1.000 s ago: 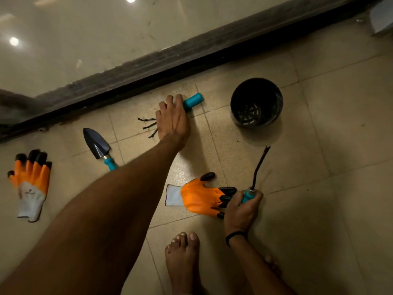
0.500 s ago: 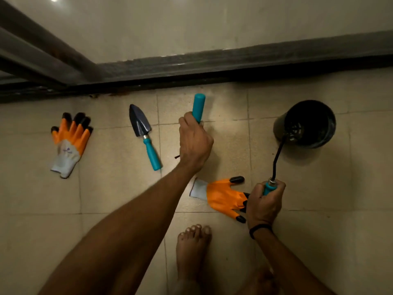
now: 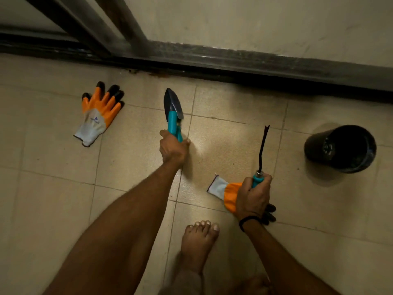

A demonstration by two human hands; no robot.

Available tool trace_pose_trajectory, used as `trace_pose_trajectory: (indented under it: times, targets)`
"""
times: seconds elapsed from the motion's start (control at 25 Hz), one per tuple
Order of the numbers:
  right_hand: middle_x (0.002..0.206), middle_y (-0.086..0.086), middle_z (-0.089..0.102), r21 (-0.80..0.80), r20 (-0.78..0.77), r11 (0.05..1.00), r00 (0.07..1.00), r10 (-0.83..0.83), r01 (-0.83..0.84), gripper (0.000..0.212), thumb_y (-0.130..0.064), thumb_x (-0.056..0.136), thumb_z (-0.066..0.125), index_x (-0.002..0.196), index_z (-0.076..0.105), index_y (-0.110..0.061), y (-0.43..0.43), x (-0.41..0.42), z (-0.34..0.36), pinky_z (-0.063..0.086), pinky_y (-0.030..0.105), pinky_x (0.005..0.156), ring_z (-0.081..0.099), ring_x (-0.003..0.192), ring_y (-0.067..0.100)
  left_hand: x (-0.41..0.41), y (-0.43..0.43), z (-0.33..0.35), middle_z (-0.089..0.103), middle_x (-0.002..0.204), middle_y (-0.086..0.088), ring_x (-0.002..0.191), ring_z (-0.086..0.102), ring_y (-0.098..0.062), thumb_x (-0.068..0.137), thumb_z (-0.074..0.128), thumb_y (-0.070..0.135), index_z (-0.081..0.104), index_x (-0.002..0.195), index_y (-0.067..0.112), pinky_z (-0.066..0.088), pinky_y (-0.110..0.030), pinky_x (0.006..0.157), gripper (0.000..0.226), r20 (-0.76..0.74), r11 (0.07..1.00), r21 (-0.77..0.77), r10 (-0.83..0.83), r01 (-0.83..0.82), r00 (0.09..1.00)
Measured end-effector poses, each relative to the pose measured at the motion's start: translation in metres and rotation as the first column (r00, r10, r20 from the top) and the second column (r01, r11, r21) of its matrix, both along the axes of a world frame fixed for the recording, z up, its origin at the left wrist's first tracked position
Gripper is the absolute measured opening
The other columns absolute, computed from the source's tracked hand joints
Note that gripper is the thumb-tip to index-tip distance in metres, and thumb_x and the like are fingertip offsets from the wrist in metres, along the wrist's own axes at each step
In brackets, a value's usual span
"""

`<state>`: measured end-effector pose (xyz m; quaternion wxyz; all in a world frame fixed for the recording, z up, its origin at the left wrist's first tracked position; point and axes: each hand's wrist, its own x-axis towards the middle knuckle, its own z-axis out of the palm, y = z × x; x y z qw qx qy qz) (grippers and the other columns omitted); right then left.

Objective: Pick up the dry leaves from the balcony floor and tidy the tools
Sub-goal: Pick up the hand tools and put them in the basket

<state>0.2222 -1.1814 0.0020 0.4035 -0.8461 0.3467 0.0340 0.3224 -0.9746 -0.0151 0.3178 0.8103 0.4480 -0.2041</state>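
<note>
Glove (image 3: 96, 118) logo illegible, trowel (image 3: 172, 102), rake handle (image 3: 172, 122), weeder (image 3: 262, 150)

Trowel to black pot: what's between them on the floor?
Head view: only the forked weeder, gripped in the right hand, with its tip crossing that line. The rest of the stretch is bare tile.

The floor (image 3: 53, 199) has beige square tiles with thin joints. A dark metal rail (image 3: 255, 62) runs along the pale wall (image 3: 255, 18). A bare foot (image 3: 197, 241) stands on the tiles.
</note>
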Motion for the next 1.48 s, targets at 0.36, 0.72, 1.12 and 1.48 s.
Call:
trace_pose_trajectory:
  times: [0.36, 0.72, 1.12, 1.48]
  targets:
    - [0.091, 0.009, 0.054, -0.013, -0.082, 0.990, 0.986, 0.142, -0.144, 0.012, -0.012, 0.094, 0.054, 0.105, 0.048, -0.012, 0.008, -0.016, 0.075, 0.039, 0.031, 0.072, 0.054, 0.084, 0.023, -0.024, 0.007, 0.069, 0.063, 0.095, -0.004, 0.090, 0.064, -0.020, 0.092, 0.071, 0.029, 0.060, 0.107, 0.011, 0.055, -0.029, 0.076, 0.026, 0.121, 0.895, -0.304, 0.376, -0.327, 0.919]
    - [0.086, 0.007, 0.056, 0.161, -0.203, 0.914, 0.893, 0.400, -0.373, 0.018, -0.018, 0.095, 0.050, 0.109, 0.050, -0.007, 0.094, -0.016, 0.307, 0.035, 0.027, 0.063, 0.055, 0.077, 0.023, -0.117, 0.046, 0.318, 0.069, 0.105, -0.013, 0.093, 0.066, -0.020, 0.095, 0.065, 0.022, 0.059, 0.108, 0.011, 0.056, -0.034, 0.075, 0.018, -0.024, 0.551, -0.633, 0.688, -0.544, 0.725]
    - [0.068, 0.004, 0.059, 0.516, -0.325, 0.752, 0.719, 0.614, -0.410, 0.073, -0.085, 0.063, 0.062, 0.079, 0.057, -0.014, 0.204, -0.062, 0.454, 0.048, 0.027, 0.048, 0.055, 0.056, 0.016, -0.254, 0.087, 0.466, 0.068, 0.110, -0.013, 0.099, 0.065, -0.027, 0.099, 0.062, 0.027, 0.061, 0.121, 0.010, 0.053, -0.041, 0.091, 0.028, 0.166, 0.798, -0.599, 0.208, -0.069, 0.964]
    - [0.090, 0.009, 0.072, 0.488, -0.294, 0.630, 0.566, 0.770, -0.604, 0.029, -0.039, 0.095, 0.057, 0.102, 0.058, -0.011, 0.341, -0.130, 0.404, 0.058, 0.038, 0.064, 0.067, 0.071, 0.021, -0.373, 0.200, 0.439, 0.048, 0.108, 0.005, 0.110, 0.049, -0.028, 0.093, 0.047, 0.069, 0.058, 0.118, 0.036, 0.043, -0.043, 0.092, 0.042, 0.048, 0.941, -0.299, 0.180, -0.158, 0.983]
